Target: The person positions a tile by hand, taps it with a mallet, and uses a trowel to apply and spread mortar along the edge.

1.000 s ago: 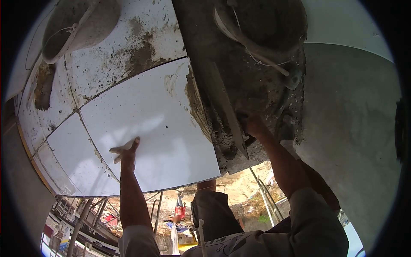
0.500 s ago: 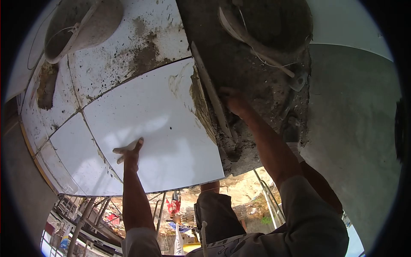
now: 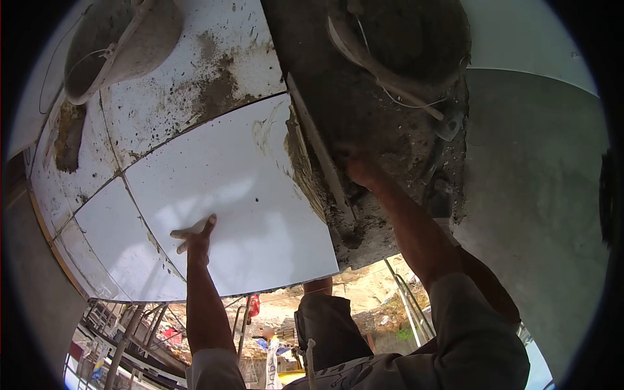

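White tiles already covered the left side, smeared mortar lined the near tile's [image 3: 260,227] right edge, and the strip beyond showed only rough, dark mortar [image 3: 406,146]. The left hand [image 3: 197,240] lay spread on that tile; the right hand [image 3: 364,172] was just beside the long bar [image 3: 320,149] along its edge, its grip too shadowed to tell.

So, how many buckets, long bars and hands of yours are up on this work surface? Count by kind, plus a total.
Buckets: 2 (left bucket, right bucket)
Long bar: 1
Hands: 2 (left hand, right hand)
Total: 5
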The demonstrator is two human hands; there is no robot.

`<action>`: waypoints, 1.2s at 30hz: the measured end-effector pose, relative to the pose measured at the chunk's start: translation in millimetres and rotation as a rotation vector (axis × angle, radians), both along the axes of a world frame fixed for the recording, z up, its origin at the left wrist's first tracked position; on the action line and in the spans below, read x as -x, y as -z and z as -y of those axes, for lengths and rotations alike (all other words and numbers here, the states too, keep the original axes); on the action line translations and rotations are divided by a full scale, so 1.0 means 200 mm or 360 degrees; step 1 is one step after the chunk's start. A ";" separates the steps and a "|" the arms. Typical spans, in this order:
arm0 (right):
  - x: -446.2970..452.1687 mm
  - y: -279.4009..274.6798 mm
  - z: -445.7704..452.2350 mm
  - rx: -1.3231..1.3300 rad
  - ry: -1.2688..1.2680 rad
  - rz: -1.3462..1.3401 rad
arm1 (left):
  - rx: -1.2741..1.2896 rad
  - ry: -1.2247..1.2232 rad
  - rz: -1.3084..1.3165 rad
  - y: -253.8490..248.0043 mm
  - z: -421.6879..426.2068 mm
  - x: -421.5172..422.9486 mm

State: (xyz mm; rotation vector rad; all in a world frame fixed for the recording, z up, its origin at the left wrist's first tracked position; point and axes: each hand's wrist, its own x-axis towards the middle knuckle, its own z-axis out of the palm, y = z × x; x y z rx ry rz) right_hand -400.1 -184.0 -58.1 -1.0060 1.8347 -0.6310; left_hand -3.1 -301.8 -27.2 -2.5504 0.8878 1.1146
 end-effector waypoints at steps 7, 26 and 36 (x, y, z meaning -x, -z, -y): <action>0.19 -0.16 -0.01 -0.0218 0.0169 -0.0004 | -0.0041 -0.0024 -0.0020 0.00 0.00 0.00; 0.04 -0.04 -0.18 -0.0140 0.0009 0.0180 | -0.0015 0.0012 0.0039 0.05 0.00 -0.06; 0.33 -0.01 0.67 0.0101 0.0192 -0.0100 | -0.0041 -0.0007 0.0027 0.00 0.01 0.00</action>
